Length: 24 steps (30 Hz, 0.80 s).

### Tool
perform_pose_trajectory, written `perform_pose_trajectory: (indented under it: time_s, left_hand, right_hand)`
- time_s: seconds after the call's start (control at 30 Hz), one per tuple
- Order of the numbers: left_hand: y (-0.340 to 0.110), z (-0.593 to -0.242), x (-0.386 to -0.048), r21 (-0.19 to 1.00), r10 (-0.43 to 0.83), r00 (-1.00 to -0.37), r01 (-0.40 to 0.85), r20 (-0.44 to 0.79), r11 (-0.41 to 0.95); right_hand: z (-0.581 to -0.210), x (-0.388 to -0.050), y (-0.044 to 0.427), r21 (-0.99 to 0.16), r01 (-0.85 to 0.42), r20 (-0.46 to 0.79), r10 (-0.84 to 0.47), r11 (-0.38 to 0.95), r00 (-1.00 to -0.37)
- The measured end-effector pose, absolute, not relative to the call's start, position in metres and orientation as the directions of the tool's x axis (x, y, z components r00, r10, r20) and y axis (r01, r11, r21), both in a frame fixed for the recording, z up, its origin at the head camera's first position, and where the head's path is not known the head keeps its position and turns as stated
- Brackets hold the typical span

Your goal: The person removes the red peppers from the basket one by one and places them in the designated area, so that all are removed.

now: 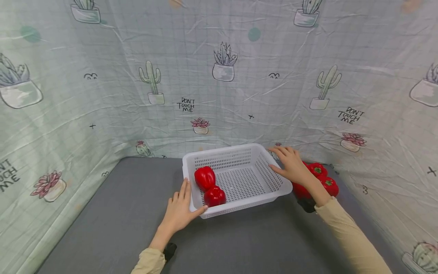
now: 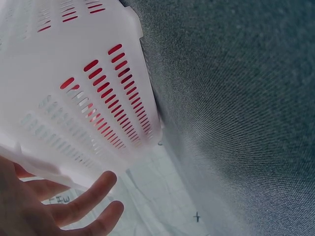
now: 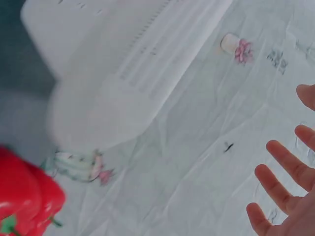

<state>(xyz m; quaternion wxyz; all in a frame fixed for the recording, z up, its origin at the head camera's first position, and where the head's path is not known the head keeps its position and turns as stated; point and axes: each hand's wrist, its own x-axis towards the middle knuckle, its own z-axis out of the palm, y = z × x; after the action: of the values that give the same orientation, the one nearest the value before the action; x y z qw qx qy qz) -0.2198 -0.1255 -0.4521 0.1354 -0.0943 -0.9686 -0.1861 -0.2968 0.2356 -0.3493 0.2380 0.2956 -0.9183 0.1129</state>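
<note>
A white plastic basket (image 1: 236, 203) with slotted walls stands on the grey table, holding two red bell peppers, one (image 1: 205, 178) behind the other (image 1: 215, 196) at its left end. My left hand (image 1: 178, 211) touches the basket's near left corner, fingers extended along the left rim and thumb at the front rim. In the left wrist view, red shows through the basket's slots above the fingers. Over the right end, my right hand (image 1: 290, 164) has its fingers spread and holds nothing. The right wrist view shows those fingers (image 3: 290, 164) apart from the basket.
Several more red bell peppers (image 1: 318, 170) lie in a group right of the basket, partly hidden behind my right forearm. A cactus-print curtain (image 1: 246, 110) closes off the back and sides of the grey table (image 1: 113, 213).
</note>
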Motion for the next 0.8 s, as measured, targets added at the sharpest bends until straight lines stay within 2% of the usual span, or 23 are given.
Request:
perform_pose_trajectory:
  time_s: [0.43, 0.67, 0.8]
  left_hand:
    - [-0.126, -0.453, -0.220, 0.328, 0.135, -0.943, 0.236, 0.303, 0.914]
    - [-0.126, -0.452, -0.219, 0.330, 0.136, -0.948, 0.232, 0.289, 0.915]
    - [-0.125, -0.451, -0.220, 0.333, 0.140, -0.947, 0.236, 0.290, 0.913]
  right_hand:
    - [-0.347, -0.329, 0.179, -0.025, -0.708, 0.511, -0.600, 0.706, -0.616]
    - [-0.352, -0.350, 0.149, -0.009, -0.730, 0.508, -0.626, 0.683, -0.592]
    - [-0.353, -0.360, 0.131, -0.038, -0.720, 0.511, -0.606, 0.693, -0.610]
